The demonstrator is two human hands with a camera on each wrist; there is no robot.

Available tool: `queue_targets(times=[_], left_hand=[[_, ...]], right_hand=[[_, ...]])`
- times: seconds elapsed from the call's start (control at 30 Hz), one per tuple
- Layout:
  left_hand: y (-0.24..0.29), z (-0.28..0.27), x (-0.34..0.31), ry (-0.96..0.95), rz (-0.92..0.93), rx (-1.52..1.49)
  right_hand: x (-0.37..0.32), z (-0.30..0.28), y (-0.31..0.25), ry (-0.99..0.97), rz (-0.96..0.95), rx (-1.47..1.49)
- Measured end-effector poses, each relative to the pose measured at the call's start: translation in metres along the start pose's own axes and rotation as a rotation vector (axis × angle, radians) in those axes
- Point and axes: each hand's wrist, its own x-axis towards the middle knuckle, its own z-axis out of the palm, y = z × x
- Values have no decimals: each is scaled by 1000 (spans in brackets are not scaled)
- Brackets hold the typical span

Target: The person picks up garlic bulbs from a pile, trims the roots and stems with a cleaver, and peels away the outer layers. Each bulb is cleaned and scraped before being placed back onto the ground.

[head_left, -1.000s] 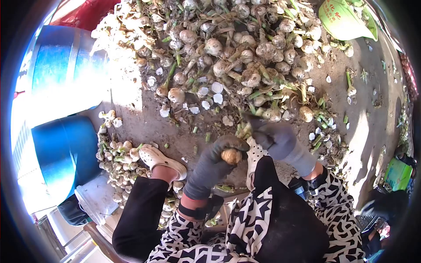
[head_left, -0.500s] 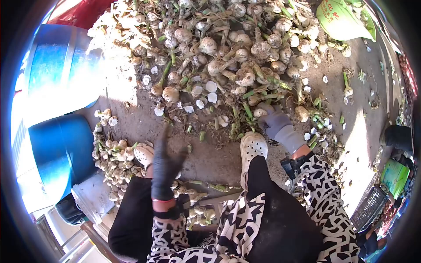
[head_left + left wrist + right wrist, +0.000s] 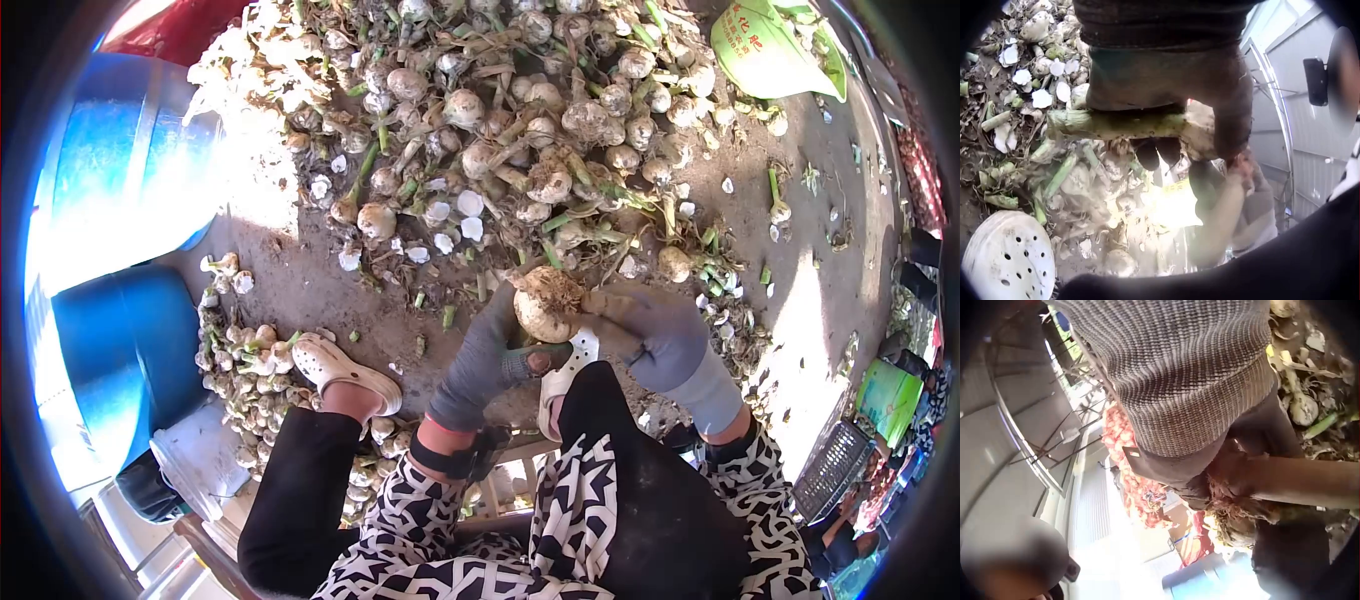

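My gloved left hand [image 3: 487, 345] grips a garlic bulb [image 3: 545, 310], its brown roots turned up. In the left wrist view the thick green garlic stem [image 3: 1129, 124] runs along under the fingers. My gloved right hand [image 3: 655, 335] is close against the root side of the bulb, its fingers curled. From that hand juts a flat tool with a slot [image 3: 1138, 464], seen in the right wrist view; most of it is hidden in the grip, and I cannot tell its kind.
A large heap of garlic [image 3: 470, 110] with stems spreads ahead. Trimmed bulbs [image 3: 250, 375] lie at the left by a blue barrel [image 3: 125, 365] and a whitish bucket [image 3: 200, 455]. A green bag [image 3: 770, 50] lies far right. Cut stems and roots litter the ground near my shoes [image 3: 340, 372].
The earlier bulb left the left hand, which swung out left and opened. The right hand reached to the heap's edge; now both hands meet at another garlic bulb in the middle.
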Motion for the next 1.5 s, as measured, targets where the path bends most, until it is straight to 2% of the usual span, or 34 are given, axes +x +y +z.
queue_targets(times=[0.03,0.07,0.13,0.17,0.23,0.33,0.4,0.57,0.6,0.7,0.8,0.83,0.9,0.97,1.0,1.03,1.07,1.13,1.17,1.2,1.27,1.3,1.37,1.4,1.47,1.5], left_hand=[[-9,-8,2,-93,112,-75],[-8,-5,1,-91,116,-73],[-6,5,-3,19,70,-141],[-7,9,-4,13,66,-137],[-8,16,-6,107,193,-71],[-1,17,-12,116,92,60],[1,20,-7,58,145,65],[-23,12,-12,79,236,237],[-27,11,-15,79,221,224],[-14,20,-16,119,-54,61],[-11,27,-13,117,-54,-67],[-4,36,-13,183,-32,76],[-4,19,-19,111,-107,141],[5,23,-27,36,-199,206],[23,38,-37,-82,-106,272],[33,47,-43,-156,24,341],[37,43,-47,-91,-66,204],[27,31,-31,-47,68,125],[23,28,-26,-13,95,191],[22,23,-19,33,105,534],[32,14,-16,67,285,1274],[27,12,-20,77,282,1283],[8,11,-24,133,45,152],[3,11,-26,133,43,155],[-3,13,-24,304,24,-12],[-6,12,-24,267,-16,-22]], right_hand=[[2,-4,-9,-1,5,-135],[4,-8,-15,0,0,-135],[5,-14,-23,-60,-21,-327],[3,-13,-25,-56,-15,-328],[0,-12,-25,9,18,-323],[-3,-14,-28,49,69,-330],[-4,-14,-27,37,58,-329],[-3,-9,-25,0,26,-334],[-3,-6,-23,-5,42,-323],[-8,8,-15,21,57,-293],[-21,34,2,106,48,-228],[-23,38,2,71,98,-210],[-30,53,12,46,155,-193],[-49,86,43,-24,428,-248],[-74,91,95,-166,636,-69],[-87,77,99,-206,564,-148],[-77,67,97,-225,463,-224],[-39,41,33,2,901,826],[-18,13,6,-158,1000,991],[-17,13,0,-178,1014,1102],[-18,38,-2,-33,943,1277],[-17,41,-5,-40,933,1286],[-10,36,-11,-132,792,959],[-10,33,-15,-130,792,962],[-10,24,-15,71,685,909],[-14,21,-5,225,389,564]])
